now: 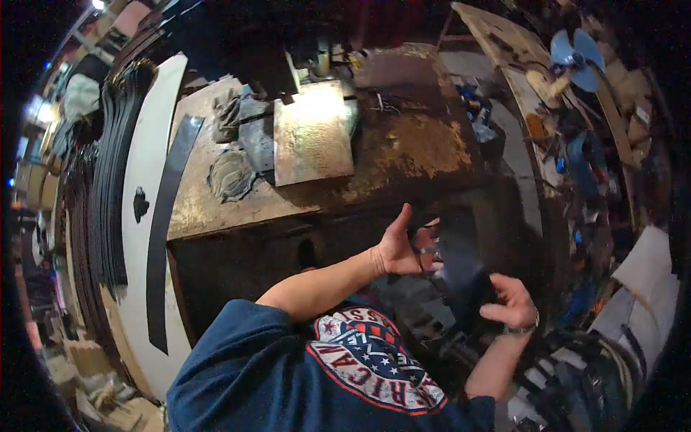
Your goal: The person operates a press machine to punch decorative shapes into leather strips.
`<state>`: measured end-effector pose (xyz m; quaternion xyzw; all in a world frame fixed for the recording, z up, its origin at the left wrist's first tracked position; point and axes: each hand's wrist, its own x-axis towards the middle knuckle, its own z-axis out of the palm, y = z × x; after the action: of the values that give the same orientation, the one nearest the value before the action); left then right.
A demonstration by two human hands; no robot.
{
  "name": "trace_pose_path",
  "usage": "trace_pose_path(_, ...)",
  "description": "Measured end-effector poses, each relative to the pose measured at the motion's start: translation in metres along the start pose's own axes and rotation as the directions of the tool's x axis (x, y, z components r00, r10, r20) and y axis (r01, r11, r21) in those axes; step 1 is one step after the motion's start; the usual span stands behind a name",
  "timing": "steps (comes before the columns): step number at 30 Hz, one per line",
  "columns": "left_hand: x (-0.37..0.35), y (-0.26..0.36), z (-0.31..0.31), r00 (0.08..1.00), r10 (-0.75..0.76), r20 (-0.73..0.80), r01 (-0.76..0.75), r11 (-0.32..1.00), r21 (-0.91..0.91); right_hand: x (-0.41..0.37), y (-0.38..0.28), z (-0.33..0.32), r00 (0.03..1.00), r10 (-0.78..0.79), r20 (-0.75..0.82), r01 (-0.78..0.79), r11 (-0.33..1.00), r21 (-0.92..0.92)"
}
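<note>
A dark, smooth strip (461,252), blurred and probably leather-like, hangs between my two hands in front of my body. My left hand (403,246) is at its left edge, thumb raised and apart, the other fingers bent against the strip and partly hidden. On the lower right edge, my right hand (512,302) has its fingers curled and its thumb pointing left; the exact contact is partly lost in shadow. A long black strip (167,216) of similar look lies along a white board (140,165) on the left.
Ahead stands a worn workbench (252,209) bearing a brightly lit square slab (313,137), a round cloth-like bundle (230,175) and tools. Several dark strips (119,180) hang at far left. A blue fan (577,60) stands at upper right, above cluttered shelving.
</note>
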<state>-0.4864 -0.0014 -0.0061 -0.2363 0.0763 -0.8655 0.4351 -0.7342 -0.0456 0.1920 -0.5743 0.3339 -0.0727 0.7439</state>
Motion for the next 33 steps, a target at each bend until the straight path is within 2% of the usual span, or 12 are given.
trace_pose_path(1,0.002,0.0,0.021,0.999,0.047,-0.02,-0.047,0.998,0.037,0.001,-0.012,-0.005,0.991,0.115,0.073,-0.111,0.992,-0.052)
trace_pose_path(5,-0.018,0.006,0.094,0.978,0.138,0.159,-0.186,0.921,0.342,-0.009,-0.018,-0.016,0.991,-0.128,0.027,0.129,0.916,-0.38)
trace_pose_path(8,-0.055,0.01,0.125,0.953,0.189,0.237,-0.268,0.893,0.362,-0.002,-0.042,-0.023,0.999,0.014,0.045,0.012,0.853,-0.522)
trace_pose_path(11,-0.102,0.032,0.144,0.955,0.216,0.201,-0.292,0.79,0.539,-0.009,-0.054,-0.028,0.998,-0.059,0.001,0.027,0.452,-0.892)
trace_pose_path(12,-0.106,0.036,0.15,0.943,0.217,0.251,-0.324,0.759,0.564,-0.009,-0.063,-0.021,0.996,-0.075,-0.042,-0.006,0.425,-0.905)
trace_pose_path(14,-0.116,0.045,0.161,0.935,0.24,0.262,-0.352,0.725,0.592,0.014,-0.096,-0.001,0.994,-0.061,-0.088,-0.033,0.61,-0.791)
trace_pose_path(17,-0.139,0.066,0.172,0.936,0.32,0.147,-0.334,0.672,0.661,0.036,-0.133,0.012,0.96,0.232,-0.157,-0.28,0.784,-0.555)
trace_pose_path(19,-0.146,0.081,0.178,0.918,0.381,0.109,-0.331,0.586,0.739,0.04,-0.147,0.014,0.952,0.201,-0.231,-0.303,0.731,-0.611)
trace_pose_path(21,-0.152,0.088,0.179,0.866,0.487,-0.117,-0.214,0.571,0.792,0.045,-0.151,0.005,0.908,0.241,-0.343,-0.407,0.704,-0.582)
trace_pose_path(24,-0.156,0.093,0.18,0.657,0.629,-0.414,-0.013,0.559,0.829,0.063,-0.166,-0.009,0.861,0.315,-0.399,-0.497,0.685,-0.533)
trace_pose_path(32,-0.098,0.086,0.163,0.513,0.806,-0.295,0.008,0.339,0.941,0.122,-0.183,-0.13,0.902,0.113,-0.416,-0.41,0.523,-0.747)
trace_pose_path(33,-0.093,0.084,0.161,0.476,0.833,-0.281,0.048,0.295,0.954,0.139,-0.184,-0.151,0.951,0.108,-0.289,-0.303,0.498,-0.812)
